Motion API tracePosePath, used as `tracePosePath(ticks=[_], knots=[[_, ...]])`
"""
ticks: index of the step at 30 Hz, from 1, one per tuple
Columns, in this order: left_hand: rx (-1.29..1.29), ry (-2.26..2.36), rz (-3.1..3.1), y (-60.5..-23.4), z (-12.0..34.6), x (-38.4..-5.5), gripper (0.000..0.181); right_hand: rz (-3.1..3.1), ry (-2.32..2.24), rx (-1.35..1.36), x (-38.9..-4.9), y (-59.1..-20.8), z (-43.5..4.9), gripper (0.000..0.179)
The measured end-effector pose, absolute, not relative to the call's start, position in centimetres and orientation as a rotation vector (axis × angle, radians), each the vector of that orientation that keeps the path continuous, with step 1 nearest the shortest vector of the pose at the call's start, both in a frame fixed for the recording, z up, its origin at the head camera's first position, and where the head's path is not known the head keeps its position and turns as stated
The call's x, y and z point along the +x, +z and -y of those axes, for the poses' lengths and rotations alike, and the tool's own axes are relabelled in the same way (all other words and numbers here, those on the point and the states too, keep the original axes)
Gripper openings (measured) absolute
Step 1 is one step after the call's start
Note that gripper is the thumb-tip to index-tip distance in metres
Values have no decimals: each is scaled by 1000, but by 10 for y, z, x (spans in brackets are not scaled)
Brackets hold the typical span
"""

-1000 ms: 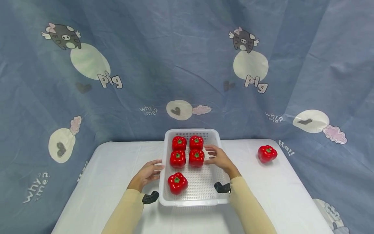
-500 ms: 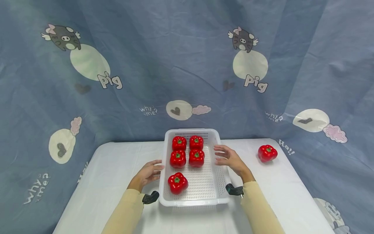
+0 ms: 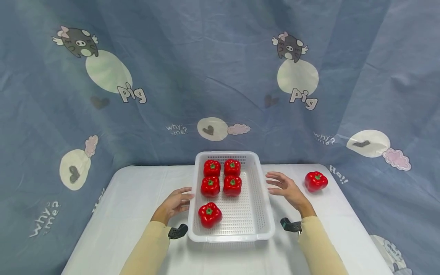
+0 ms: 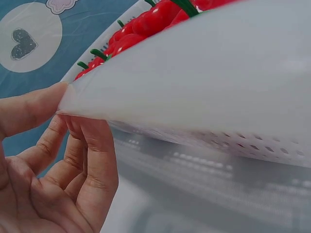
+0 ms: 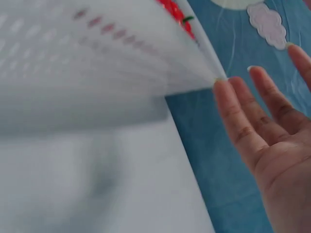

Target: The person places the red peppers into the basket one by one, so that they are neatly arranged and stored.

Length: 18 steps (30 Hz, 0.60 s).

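A white plastic basket (image 3: 240, 225) with perforated walls stands mid-table in the head view. Inside are several red bell peppers (image 3: 210, 215) with green stems, two pairs toward the back and a single one at front left. My left hand (image 3: 174, 204) pinches the basket's left rim, thumb above and fingers curled beneath, as the left wrist view shows the rim (image 4: 82, 104) between them. Just outside the right wall, my right hand (image 3: 286, 189) hovers with spread fingers and holds nothing. Farther right lies another red bell pepper (image 3: 315, 181).
A white cloth covers the table (image 3: 137, 191). Behind it hangs a blue curtain (image 3: 165, 76) printed with cartoon pigs, close to the table's back edge. A black wrist-worn device (image 3: 291, 225) sits at the right cuff, and a similar device (image 3: 178, 231) at the left.
My right hand has moved right, from beside a bell pepper inside the basket, over the right rim to outside it. The left hand and the peppers stay put.
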<state>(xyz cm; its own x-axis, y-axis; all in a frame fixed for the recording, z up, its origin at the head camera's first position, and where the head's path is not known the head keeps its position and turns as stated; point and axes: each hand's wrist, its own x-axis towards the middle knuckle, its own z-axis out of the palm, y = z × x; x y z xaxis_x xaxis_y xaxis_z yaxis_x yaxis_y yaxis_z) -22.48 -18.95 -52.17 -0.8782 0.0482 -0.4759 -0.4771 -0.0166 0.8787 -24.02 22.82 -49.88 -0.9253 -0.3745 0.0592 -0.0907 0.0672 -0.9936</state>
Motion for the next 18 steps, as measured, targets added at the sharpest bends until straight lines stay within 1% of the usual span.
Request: tracePosePath(ticks=[3, 10, 18], knots=[[-445, 1955, -1897, -522, 189, -225, 48, -2141, -1985, -456, -237, -501, -238, 62], [-445, 1954, -1904, -522, 189, -226, 48, -2141, -2113, -373, -235, -509, -259, 50], [-449, 1952, -1913, -522, 189, -226, 47, -2202, -2298, -199, -223, -513, -283, 47]])
